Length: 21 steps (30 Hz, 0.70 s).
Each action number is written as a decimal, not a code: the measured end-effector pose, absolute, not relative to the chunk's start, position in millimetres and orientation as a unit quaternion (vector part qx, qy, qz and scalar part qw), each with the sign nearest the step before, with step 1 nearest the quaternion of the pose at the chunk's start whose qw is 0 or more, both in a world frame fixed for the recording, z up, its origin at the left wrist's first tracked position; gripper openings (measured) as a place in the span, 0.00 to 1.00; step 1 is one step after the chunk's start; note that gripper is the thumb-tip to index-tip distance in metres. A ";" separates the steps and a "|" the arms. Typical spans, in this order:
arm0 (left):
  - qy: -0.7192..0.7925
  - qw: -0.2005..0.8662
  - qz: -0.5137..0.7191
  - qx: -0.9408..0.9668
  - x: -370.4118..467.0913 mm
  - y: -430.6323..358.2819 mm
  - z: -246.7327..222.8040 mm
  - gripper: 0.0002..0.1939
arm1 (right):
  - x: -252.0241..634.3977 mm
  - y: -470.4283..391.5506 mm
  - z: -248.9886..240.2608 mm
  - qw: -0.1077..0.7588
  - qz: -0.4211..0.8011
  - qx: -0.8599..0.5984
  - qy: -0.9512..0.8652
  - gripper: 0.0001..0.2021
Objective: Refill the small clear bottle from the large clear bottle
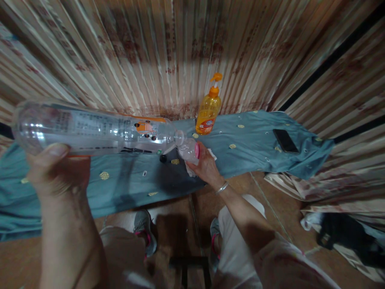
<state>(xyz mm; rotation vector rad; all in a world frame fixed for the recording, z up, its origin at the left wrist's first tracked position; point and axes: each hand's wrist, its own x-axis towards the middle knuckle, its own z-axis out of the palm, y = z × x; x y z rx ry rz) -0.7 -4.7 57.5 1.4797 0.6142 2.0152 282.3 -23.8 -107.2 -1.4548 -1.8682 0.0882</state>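
Note:
My left hand [58,166] is wrapped round the base of a large clear plastic bottle [102,130], tipped onto its side with the neck pointing right. Its printed label carries an orange picture. At the bottle's mouth, my right hand [206,162] holds a small clear plastic container [189,150] with a pink rim. The two openings meet or nearly meet; whether they touch I cannot tell. Just below the neck shows a small black round thing [163,158]. Something pale and crumpled [190,171] lies under my right fingers.
A pump bottle of orange liquid [208,112] stands behind my right hand on the teal patterned cloth [252,136]. Further right lies a black phone [285,140]. Striped curtains [156,60] hang close behind and at the right. Dark bundled items [349,237] rest at lower right.

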 end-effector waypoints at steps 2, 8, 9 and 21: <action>0.232 0.279 0.750 0.554 0.1 -4.9 58.1 0.28 | 282.3 -23.3 -108.4 0.382 0.035 -0.566 -0.729 0.39; 0.248 0.281 0.761 0.530 5.8 -8.4 63.3 0.27 | 282.0 -24.0 -107.7 0.382 0.035 -0.566 -0.730 0.39; 0.257 0.280 0.761 0.525 7.0 -9.2 63.9 0.26 | 282.0 -24.2 -107.3 0.381 0.037 -0.567 -0.730 0.39; 0.250 0.289 0.751 0.538 4.8 -13.5 60.4 0.26 | 282.0 -25.1 -105.8 0.373 0.036 -0.571 -0.730 0.39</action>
